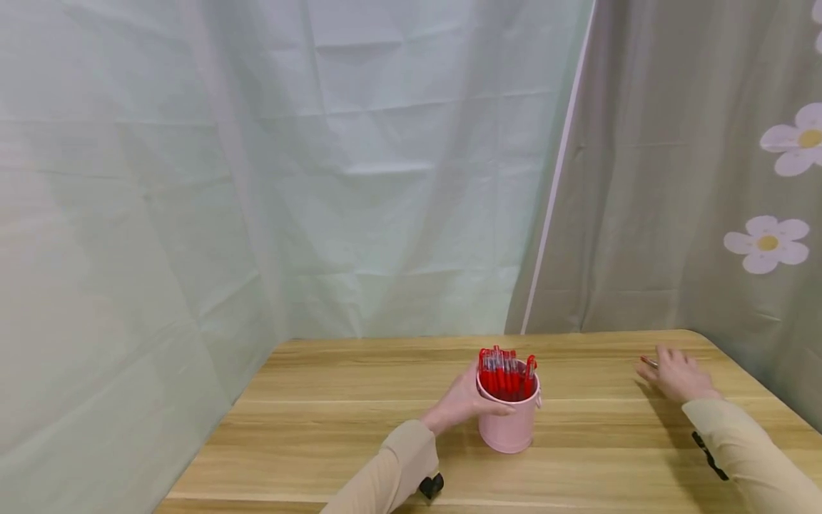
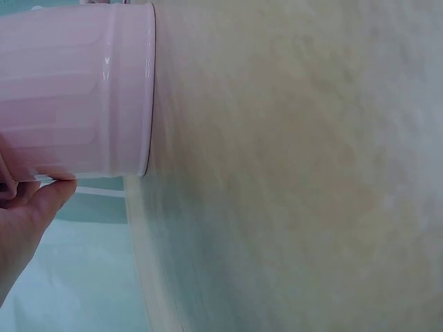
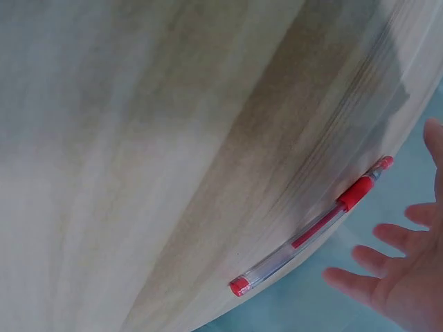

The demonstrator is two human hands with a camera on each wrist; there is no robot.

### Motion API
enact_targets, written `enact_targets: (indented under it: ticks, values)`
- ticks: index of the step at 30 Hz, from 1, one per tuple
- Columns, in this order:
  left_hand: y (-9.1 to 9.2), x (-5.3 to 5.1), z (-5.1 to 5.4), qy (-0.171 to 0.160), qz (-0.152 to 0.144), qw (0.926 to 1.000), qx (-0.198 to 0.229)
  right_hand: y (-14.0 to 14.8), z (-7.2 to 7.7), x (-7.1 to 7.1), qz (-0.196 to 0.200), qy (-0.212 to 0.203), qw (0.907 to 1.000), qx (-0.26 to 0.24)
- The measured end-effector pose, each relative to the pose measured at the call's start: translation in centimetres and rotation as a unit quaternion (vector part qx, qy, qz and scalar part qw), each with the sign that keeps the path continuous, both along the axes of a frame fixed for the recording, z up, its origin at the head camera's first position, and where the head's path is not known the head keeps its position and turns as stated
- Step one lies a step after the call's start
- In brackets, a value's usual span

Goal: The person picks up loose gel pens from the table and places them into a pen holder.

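A pink bucket (image 1: 507, 427) stands upright on the wooden table, holding several red pens (image 1: 504, 373) with their tips or caps up. My left hand (image 1: 467, 398) grips its left side, the thumb lying along the front below the rim; the fingers behind are mostly hidden. In the left wrist view the bucket (image 2: 76, 97) rests with its base on the tabletop. Far to the right, a clear pen with red ends (image 3: 318, 225) lies on the table. Beside it my right hand (image 3: 408, 266) hovers with fingers spread, apart from the pen and holding nothing.
The wooden table (image 1: 359, 414) ends at a pale curtain (image 1: 385, 178) on the back and left. A grey curtain (image 1: 629, 214) with white flowers hangs at the right. The single pen lies near the table's far right part.
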State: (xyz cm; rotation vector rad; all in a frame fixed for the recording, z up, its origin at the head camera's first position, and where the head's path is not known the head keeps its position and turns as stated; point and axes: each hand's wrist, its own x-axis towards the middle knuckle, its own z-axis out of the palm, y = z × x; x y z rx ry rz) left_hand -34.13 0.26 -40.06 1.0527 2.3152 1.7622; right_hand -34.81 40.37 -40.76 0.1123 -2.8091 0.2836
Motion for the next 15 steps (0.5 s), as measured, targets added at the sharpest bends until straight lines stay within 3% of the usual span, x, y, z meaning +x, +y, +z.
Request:
enact_targets:
  ticks: [9, 15]
  values:
    - [-0.13, 0.03, 0.09, -0.006, -0.004, 1.0, 0.002, 0.32, -0.32, -0.51, 0.031, 0.014, 0.9983, 0.047]
    - [0.06, 0.03, 0.03, -0.01, -0.009, 0.9999, 0.006, 0.69, 0.0, -0.14, 0.001, -0.027, 0.9996, 0.008]
